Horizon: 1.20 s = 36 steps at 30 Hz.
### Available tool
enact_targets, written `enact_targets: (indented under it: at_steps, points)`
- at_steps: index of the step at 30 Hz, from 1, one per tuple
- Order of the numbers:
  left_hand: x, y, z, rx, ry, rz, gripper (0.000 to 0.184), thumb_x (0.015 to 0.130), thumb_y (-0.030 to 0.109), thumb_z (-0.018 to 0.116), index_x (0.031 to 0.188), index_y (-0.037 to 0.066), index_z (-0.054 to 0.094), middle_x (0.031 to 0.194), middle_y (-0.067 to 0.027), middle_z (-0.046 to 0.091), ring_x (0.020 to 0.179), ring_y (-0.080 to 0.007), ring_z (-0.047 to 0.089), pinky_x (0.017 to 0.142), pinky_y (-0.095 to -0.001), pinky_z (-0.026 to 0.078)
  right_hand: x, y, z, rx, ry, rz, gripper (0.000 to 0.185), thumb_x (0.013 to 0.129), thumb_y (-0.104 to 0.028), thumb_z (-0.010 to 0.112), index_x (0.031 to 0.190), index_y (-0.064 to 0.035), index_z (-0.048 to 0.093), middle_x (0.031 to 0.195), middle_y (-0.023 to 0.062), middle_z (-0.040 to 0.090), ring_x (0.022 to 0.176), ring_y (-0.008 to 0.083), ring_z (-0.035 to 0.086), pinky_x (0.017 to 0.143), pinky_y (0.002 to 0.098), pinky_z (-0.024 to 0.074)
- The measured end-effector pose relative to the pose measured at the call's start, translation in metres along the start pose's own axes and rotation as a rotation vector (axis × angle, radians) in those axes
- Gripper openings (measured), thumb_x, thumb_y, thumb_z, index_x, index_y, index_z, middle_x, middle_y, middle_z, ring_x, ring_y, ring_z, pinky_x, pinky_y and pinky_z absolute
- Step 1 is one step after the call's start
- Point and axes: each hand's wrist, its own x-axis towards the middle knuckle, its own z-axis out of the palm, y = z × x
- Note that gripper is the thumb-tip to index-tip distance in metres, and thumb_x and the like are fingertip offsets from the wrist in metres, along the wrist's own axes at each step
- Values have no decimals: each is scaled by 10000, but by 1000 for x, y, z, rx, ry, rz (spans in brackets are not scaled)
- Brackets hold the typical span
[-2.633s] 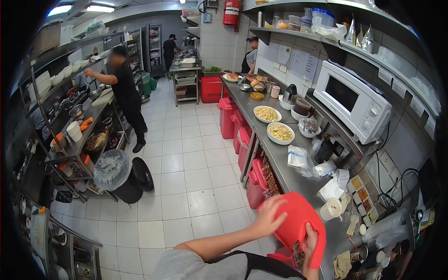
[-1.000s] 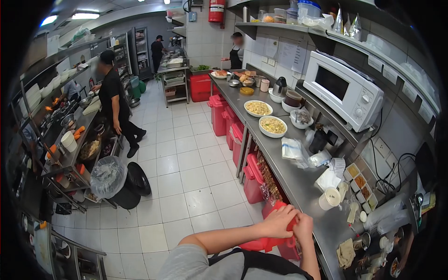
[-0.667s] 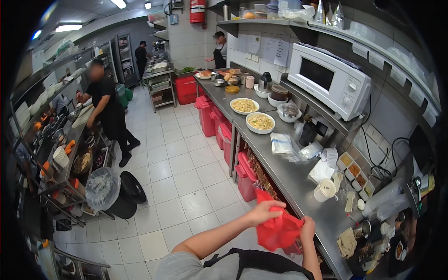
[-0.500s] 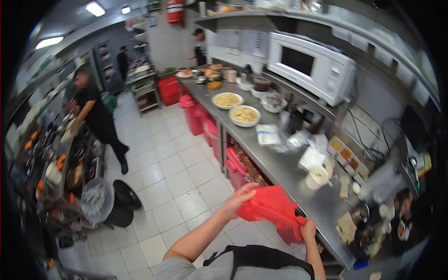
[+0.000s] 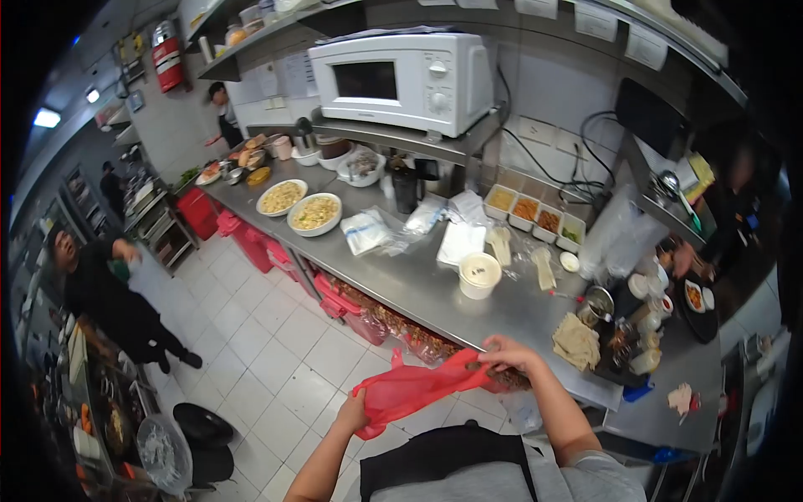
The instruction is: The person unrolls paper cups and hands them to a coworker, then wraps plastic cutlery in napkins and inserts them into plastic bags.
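Observation:
A red plastic bag (image 5: 422, 387) is stretched between my two hands, low in front of the steel counter (image 5: 418, 289). My left hand (image 5: 353, 412) is closed round the bag's left end. My right hand (image 5: 508, 355) pinches its upper right edge near the counter's front edge. Brown contents show beside the bag under my right hand; I cannot make out what they are. On the counter beyond stand a white lidded tub (image 5: 479, 276), white paper packets (image 5: 462, 243) and two bowls of pale yellow food, the nearer bowl (image 5: 315, 214) closest to the packets.
A white microwave (image 5: 401, 84) sits on a raised shelf. Small condiment trays (image 5: 535, 216) and a folded cloth (image 5: 576, 341) lie to the right. Red bins (image 5: 347, 311) stand under the counter. A person in black (image 5: 113, 293) stands at the left, near a black waste bin (image 5: 209, 464).
My view has swung right along the counter. The red bag has gone from bunched to stretched sideways between my hands. At the left, the person in black has raised an arm.

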Motion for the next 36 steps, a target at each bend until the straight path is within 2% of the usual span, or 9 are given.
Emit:
enact_targets:
  at_steps: [4, 7, 9, 15, 18, 25, 28, 31, 36]
  points:
    - [4, -26, 9, 49, 15, -24, 618, 685, 68, 611, 1267, 89, 406, 1286, -235, 412, 992, -379, 577, 811, -438, 498, 67, -38, -34, 685, -36, 38, 575, 819, -390, 614, 1221, -30, 415, 1094, 220, 572, 992, 309, 594, 807, 402, 501]
    - [-1, -9, -6, 62, -9, -67, 548, 723, 31, 549, 1257, 87, 439, 1342, -231, 369, 1003, -375, 581, 801, -427, 506, 137, -32, -69, 993, -126, 187, 706, 847, -460, 518, 1316, 17, 293, 1174, 277, 520, 1038, 356, 561, 885, 439, 457]
    - [0, -2, -8, 101, -4, -83, 564, 745, 40, 531, 1295, 90, 414, 1394, -229, 313, 1010, -367, 582, 801, -419, 510, 149, -45, -69, 1082, -66, 257, 581, 783, -276, 560, 1261, -9, 367, 1186, 254, 480, 1024, 384, 543, 895, 456, 456]
    - [-11, 13, -26, 83, -36, -95, 722, 693, 16, 591, 1362, 99, 333, 1428, -223, 265, 1052, -349, 567, 805, -411, 512, 150, -43, -69, 858, -227, 136, 583, 627, 5, 459, 1208, 32, 416, 1139, 241, 522, 1023, 398, 557, 719, 435, 557]
    - [-6, 29, -45, 39, -78, -117, 835, 678, 1, 575, 1420, 106, 208, 1427, -211, 274, 1100, -355, 527, 857, -398, 477, 115, -42, -26, 872, -642, 241, 593, 634, 24, 463, 1225, 30, 418, 1146, 241, 525, 1031, 392, 556, 754, 461, 543]
    - [1, 85, -102, -74, -23, 147, 787, 674, 29, 611, 1372, 28, 248, 1288, -257, 434, 1144, -375, 482, 926, -402, 422, 80, -25, 97, 513, -929, 394, 564, 724, 80, 497, 1272, -23, 410, 1186, 191, 541, 1012, 371, 587, 832, 518, 502]
    - [-3, 109, -118, -71, -6, 275, 781, 668, 21, 609, 1362, 18, 251, 1259, -255, 457, 1124, -376, 495, 901, -412, 432, 66, -46, 122, 176, -685, 196, 616, 707, 106, 433, 1302, -43, 373, 1170, 171, 551, 981, 339, 608, 811, 502, 520]
    - [3, 146, -115, -35, -85, 357, 784, 648, -7, 607, 1349, 10, 257, 1229, -237, 489, 1075, -378, 527, 857, -424, 453, 75, -47, 145, -301, -461, -165, 606, 716, 10, 492, 1309, -54, 384, 1185, 194, 546, 996, 380, 594, 812, 530, 502]
    - [-5, 209, -108, 30, -25, 636, 841, 646, -44, 558, 1394, -5, 177, 1366, -234, 365, 1102, -362, 514, 863, -419, 453, 75, -67, 152, -718, -210, -504, 600, 720, -9, 500, 1308, -53, 387, 1192, 194, 543, 999, 378, 593, 816, 523, 500]
